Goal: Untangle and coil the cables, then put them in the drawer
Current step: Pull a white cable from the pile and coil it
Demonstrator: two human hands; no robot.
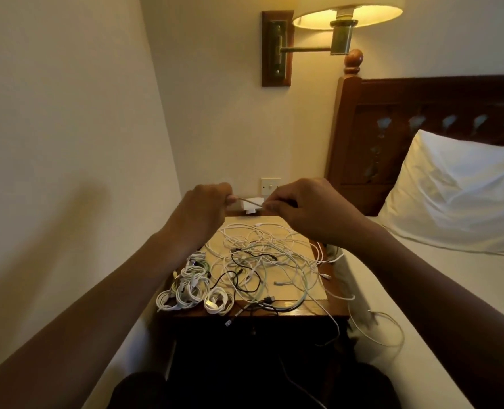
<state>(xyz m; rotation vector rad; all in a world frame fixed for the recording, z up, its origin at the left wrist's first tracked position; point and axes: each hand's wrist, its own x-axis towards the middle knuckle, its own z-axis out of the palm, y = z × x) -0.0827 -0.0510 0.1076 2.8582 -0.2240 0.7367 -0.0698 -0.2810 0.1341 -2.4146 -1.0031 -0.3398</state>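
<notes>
Far left on the nightstand [303, 312], a cluster of finished coils [190, 290] sits right at the front corner, and one brush from a forearm could tip them over the edge. Left hand [205, 211] pinches one end of a short white cable [249, 202] stretch, held taut above the table. Below lies the tangle [262, 258], white and black leads crossing each other. Pull harder and a knot down there may cinch tight, or the whole heap may drag. Right hand [306, 211] pinches the other end, fingers curled round it. Farther right, loose strands [377, 329] spill off the edge onto the bed [421, 290], and their weight could slide more cable off. The drawer I cannot make out in the dark front.
</notes>
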